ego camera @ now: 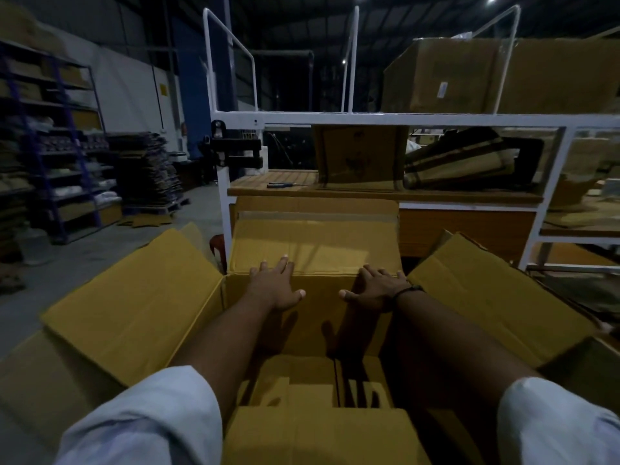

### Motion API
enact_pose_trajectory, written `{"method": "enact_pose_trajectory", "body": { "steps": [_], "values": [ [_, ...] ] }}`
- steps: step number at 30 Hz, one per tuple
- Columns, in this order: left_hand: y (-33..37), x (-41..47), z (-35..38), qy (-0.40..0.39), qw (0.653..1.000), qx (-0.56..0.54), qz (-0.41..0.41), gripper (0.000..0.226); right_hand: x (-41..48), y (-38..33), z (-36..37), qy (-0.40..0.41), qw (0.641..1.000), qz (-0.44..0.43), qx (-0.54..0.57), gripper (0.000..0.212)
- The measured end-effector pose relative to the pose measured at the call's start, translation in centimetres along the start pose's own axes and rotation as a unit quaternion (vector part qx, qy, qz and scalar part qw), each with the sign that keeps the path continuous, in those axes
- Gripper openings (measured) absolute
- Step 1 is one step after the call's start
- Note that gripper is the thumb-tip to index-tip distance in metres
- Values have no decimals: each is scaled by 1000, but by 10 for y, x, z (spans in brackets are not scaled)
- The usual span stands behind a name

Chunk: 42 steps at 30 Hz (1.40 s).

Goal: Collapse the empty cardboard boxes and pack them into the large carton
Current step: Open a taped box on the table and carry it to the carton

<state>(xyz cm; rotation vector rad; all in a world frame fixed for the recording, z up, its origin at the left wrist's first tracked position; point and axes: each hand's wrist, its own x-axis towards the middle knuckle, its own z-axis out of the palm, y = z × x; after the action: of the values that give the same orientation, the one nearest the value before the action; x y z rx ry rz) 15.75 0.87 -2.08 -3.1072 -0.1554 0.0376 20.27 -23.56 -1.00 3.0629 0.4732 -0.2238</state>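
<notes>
A large open carton (pixel 134 307) stands in front of me with its side flaps spread left and right and its far flap (pixel 315 243) standing up. Flattened cardboard pieces (pixel 302 380) lie at its bottom. My left hand (pixel 276 285) and my right hand (pixel 374 286) rest flat, fingers apart, on the far wall at the fold of the far flap. Both hands hold nothing. The near flap (pixel 322 434) lies below my arms.
A white metal-framed workbench (pixel 385 117) stands right behind the carton, with cardboard boxes (pixel 360 157) and a tool (pixel 285 185) on its wooden shelf. A big box (pixel 469 75) sits on top. Blue racks (pixel 50 146) and stacked flat cardboard (pixel 147 172) stand at left.
</notes>
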Motion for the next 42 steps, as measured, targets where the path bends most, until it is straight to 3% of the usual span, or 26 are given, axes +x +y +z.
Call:
{"method": "enact_pose_trajectory", "body": {
  "steps": [9,14,16,20,22,26,31,38,42],
  "values": [
    [26,-36,-1,-11,995,-103,-3,72,-43,-24,19,72,992,-11,101,95],
    [31,-97,-22,5,990,-135,37,51,-113,-52,-3,213,969,-56,107,57],
    [28,-125,-23,36,991,-122,48,44,-142,-68,-6,233,964,-50,114,49],
    [28,-179,-14,50,995,-69,56,39,-181,-92,18,217,971,-42,93,45],
    [29,-204,-5,59,993,-77,61,42,-195,-96,34,206,968,-34,142,47],
    [23,-239,13,129,981,-129,61,57,-216,-100,49,254,953,-9,164,52],
    [19,-244,22,216,964,-138,71,61,-227,-108,67,308,938,15,158,57],
    [17,-240,24,204,966,-144,68,62,-237,-109,70,277,955,-5,107,66],
    [15,-237,23,172,970,-157,63,61,-245,-102,65,198,975,-39,96,55]
  ]
}}
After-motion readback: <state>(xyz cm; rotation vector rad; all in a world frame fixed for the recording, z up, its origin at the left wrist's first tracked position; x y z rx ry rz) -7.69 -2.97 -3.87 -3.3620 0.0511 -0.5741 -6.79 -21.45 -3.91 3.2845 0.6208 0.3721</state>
